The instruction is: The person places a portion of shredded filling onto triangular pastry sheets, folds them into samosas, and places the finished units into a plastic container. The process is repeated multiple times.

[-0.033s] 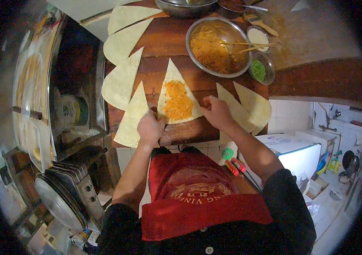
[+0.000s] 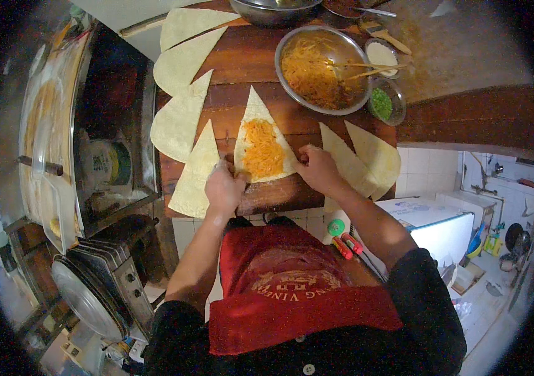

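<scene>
A triangle of pale dough lies on the dark wooden board in front of me, its point facing away. Shredded orange filling is heaped over its middle and wide end. At the near left corner, my left hand is closed on the edge, fingertips partly hidden. My right hand pinches the near right corner between thumb and bent fingers. Just left of the filled piece is a bare dough triangle, close to my left hand. More dough triangles overlap to the right, partly behind my right forearm.
Beyond my right hand stands a steel bowl of orange shreds with chopsticks in it. Small bowls of chopped greens and white grains sit beside it. Several dough pieces line the board's left side. A white chest is at right.
My left hand and the dough's left corner have shifted very slightly to the right. The right hand keeps its pinch on the other corner.
</scene>
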### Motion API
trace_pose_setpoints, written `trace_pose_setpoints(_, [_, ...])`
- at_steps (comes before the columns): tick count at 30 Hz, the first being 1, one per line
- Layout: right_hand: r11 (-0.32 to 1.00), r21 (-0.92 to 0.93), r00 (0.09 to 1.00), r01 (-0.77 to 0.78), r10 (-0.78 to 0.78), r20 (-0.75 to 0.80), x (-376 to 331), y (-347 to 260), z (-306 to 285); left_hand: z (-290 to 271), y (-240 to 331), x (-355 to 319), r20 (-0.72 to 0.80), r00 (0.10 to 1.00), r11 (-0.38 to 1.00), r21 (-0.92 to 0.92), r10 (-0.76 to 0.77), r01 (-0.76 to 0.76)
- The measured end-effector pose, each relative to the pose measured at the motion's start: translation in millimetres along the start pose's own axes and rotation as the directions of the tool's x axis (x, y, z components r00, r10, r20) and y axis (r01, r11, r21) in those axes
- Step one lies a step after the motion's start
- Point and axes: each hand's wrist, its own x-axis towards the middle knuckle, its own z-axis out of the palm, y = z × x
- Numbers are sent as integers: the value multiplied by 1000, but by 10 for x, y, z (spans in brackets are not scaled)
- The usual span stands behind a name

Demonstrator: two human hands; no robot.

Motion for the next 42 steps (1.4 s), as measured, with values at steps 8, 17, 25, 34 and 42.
trace_pose_setpoints(8, [992, 113, 997, -62, 66, -27, -89, -62, 287, 301, 80, -201, -225, 772, 804, 203, 594, -559])
trace_pose_setpoints(17, [824, -398, 856, 403, -494, -155, -264, -254, 594, 333, -31, -111, -282, 808, 828, -74, 518, -556])
trace_pose_setpoints(25, [925, 11, 891, 380, -364, -271, -185, -157, -131, 188, -206, -295, -218, 975, 890, -437, 36, -131])
trace_pose_setpoints(34, [815, -512, 935, 271, -349, -60, 1149, -239, -1036, 294, -365, -236, -338, 939, 883, -418, 67, -214])
trace_pose_setpoints(42, [856, -455, 951, 244, -304, -61, 1309, -240, -1066, 225, -223, -328, -390, 875, 937, -75, 286, -340])
